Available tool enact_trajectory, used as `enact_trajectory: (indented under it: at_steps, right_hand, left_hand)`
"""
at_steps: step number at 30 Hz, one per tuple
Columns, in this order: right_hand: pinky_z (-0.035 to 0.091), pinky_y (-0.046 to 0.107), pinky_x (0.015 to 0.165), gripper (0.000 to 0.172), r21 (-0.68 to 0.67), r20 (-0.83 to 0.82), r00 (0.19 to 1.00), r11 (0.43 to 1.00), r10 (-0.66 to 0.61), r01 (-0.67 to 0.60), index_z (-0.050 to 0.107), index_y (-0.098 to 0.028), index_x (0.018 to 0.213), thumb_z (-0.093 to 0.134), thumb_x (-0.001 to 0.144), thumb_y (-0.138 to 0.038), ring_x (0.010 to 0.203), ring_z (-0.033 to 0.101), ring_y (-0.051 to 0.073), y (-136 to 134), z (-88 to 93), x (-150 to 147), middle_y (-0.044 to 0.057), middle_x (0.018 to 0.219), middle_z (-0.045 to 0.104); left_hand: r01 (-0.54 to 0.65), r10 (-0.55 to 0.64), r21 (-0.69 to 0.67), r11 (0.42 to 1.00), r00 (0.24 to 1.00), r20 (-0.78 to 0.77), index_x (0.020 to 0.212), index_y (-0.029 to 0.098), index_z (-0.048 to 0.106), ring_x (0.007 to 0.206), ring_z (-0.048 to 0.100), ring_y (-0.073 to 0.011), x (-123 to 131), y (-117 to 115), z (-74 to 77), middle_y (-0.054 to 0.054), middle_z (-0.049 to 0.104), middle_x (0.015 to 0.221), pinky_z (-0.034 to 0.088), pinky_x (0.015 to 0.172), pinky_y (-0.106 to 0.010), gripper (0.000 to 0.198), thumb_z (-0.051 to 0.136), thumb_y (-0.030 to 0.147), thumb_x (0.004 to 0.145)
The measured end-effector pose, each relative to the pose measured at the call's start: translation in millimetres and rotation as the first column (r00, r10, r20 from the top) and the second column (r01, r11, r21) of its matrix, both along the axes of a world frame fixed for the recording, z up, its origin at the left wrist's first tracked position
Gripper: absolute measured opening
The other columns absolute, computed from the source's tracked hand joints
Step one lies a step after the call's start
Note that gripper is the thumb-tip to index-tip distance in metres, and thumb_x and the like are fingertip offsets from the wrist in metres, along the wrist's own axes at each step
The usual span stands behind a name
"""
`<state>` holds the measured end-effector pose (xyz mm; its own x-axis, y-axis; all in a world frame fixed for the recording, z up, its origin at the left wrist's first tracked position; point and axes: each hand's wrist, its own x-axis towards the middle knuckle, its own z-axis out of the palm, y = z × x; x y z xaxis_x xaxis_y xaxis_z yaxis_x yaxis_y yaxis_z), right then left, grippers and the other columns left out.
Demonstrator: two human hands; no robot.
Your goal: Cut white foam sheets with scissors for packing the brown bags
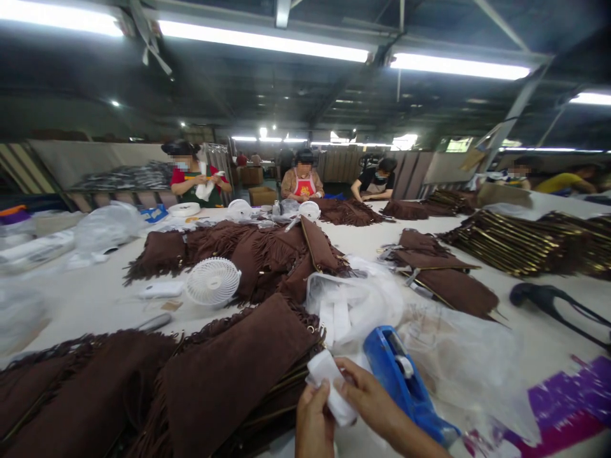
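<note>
Near the bottom centre, my left hand (315, 416) and my right hand (360, 391) hold a small folded white piece (329, 375) between them. Fingers of both hands are closed on it, thumbs on its near face. Just left of the hands lies a large brown fringed bag (233, 375) on a stack of similar ones. To the right of my right hand stands a blue tape dispenser (405, 381). Behind the hands, a clear plastic bag with white strips (341, 315) rests on the table.
More brown fringed bags (258, 254) fill the table's middle, beside a white fan (213, 281). Clear plastic (468, 356) and purple packaging (570, 394) lie to the right, near a black-handled object (548, 299). Stacked gold-edged pieces (501, 242) stand farther back. Several people work across the table.
</note>
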<state>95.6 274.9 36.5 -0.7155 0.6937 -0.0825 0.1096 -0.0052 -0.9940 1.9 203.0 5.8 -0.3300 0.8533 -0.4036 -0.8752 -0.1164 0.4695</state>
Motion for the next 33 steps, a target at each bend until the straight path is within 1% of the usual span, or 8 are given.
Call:
enact_trajectory:
  at_steps: [4,8,13,17,18,22,27,33]
  right_hand:
    - [0.043,0.024,0.047,0.045,-0.017,0.078,0.981,0.984,-0.178,0.179,0.057,-0.017,0.114,0.057,0.08,-0.046,0.059,0.058,0.016,13,-7.1,14,0.002,0.074,0.065]
    - [0.044,0.025,0.041,0.054,-0.094,0.127,0.924,0.923,-0.361,0.374,0.05,-0.019,0.12,0.057,0.078,-0.053,0.056,0.06,0.017,0,-21.6,29,0.004,0.082,0.066]
    - [0.047,0.026,0.041,0.055,-0.062,0.075,0.921,0.92,-0.383,0.388,0.046,-0.022,0.127,0.051,0.083,-0.055,0.058,0.061,0.017,-34,-35.1,30,0.007,0.092,0.068]
    - [0.053,0.031,0.051,0.053,0.16,0.295,0.914,0.957,-0.279,0.24,0.043,-0.023,0.133,0.045,0.087,-0.051,0.063,0.064,0.02,-21,-11.0,55,0.004,0.085,0.068]
    - [0.055,0.034,0.059,0.054,0.283,0.373,0.875,0.936,-0.308,0.208,0.042,-0.023,0.134,0.045,0.088,-0.05,0.069,0.066,0.022,-10,-1.5,66,0.004,0.084,0.069]
    - [0.044,0.045,0.096,0.072,0.754,0.48,0.558,0.644,-0.677,0.131,0.032,-0.014,0.142,0.048,0.085,-0.055,0.118,0.054,0.033,43,21.5,102,0.018,0.131,0.055]
    - [0.046,0.041,0.088,0.089,0.608,0.71,0.464,0.793,-0.53,-0.026,0.025,-0.001,0.141,0.059,0.077,-0.053,0.114,0.057,0.036,78,2.3,96,0.026,0.124,0.059]
    - [0.046,0.04,0.075,0.072,0.609,0.701,0.444,0.793,-0.558,0.034,0.041,-0.007,0.126,0.059,0.074,-0.053,0.095,0.065,0.037,82,-4.7,91,0.021,0.102,0.068]
  left_hand:
    - [0.034,-0.037,-0.105,0.994,0.999,-0.028,0.107,0.016,0.063,0.103,0.066,-0.0268,-4,-4,-8.2,-0.014,0.072,0.108,0.051,0.084,-0.032,0.046,0.078,0.032,0.066]
    - [0.152,-0.163,-0.111,0.982,0.982,-0.098,0.103,0.015,0.063,0.093,0.069,-0.0264,9,0,-5.8,-0.015,0.073,0.099,0.052,0.078,-0.032,0.044,0.074,0.041,0.07]
    - [0.232,-0.253,-0.124,0.965,0.949,-0.189,0.091,0.013,0.064,0.067,0.068,-0.024,31,9,-4.5,-0.009,0.071,0.071,0.051,0.06,-0.03,0.032,0.069,0.038,0.071]
    - [0.21,-0.232,-0.141,0.968,0.958,-0.17,0.099,0.013,0.064,0.06,0.066,-0.0205,30,11,-2.8,-0.005,0.069,0.066,0.048,0.058,-0.028,0.035,0.068,0.031,0.07]
    - [0.203,-0.23,-0.15,0.968,0.953,-0.194,0.101,0.013,0.064,0.06,0.065,-0.0198,28,12,-0.1,-0.005,0.07,0.067,0.048,0.058,-0.028,0.036,0.067,0.031,0.07]
    - [0.256,-0.336,-0.23,0.939,0.824,-0.457,0.097,0.012,0.067,0.056,0.063,-0.0179,20,31,16.0,-0.006,0.071,0.069,0.046,0.055,-0.027,0.032,0.06,0.031,0.073]
    - [0.269,-0.433,-0.345,0.899,0.653,-0.622,0.086,0.011,0.069,0.047,0.057,-0.0171,20,73,18.0,-0.003,0.066,0.056,0.041,0.048,-0.026,0.025,0.056,0.021,0.067]
    - [0.235,-0.478,-0.418,0.878,0.503,-0.721,0.085,0.015,0.071,0.06,0.061,-0.0186,18,101,-2.0,-0.003,0.07,0.065,0.045,0.058,-0.026,0.03,0.057,0.009,0.06]
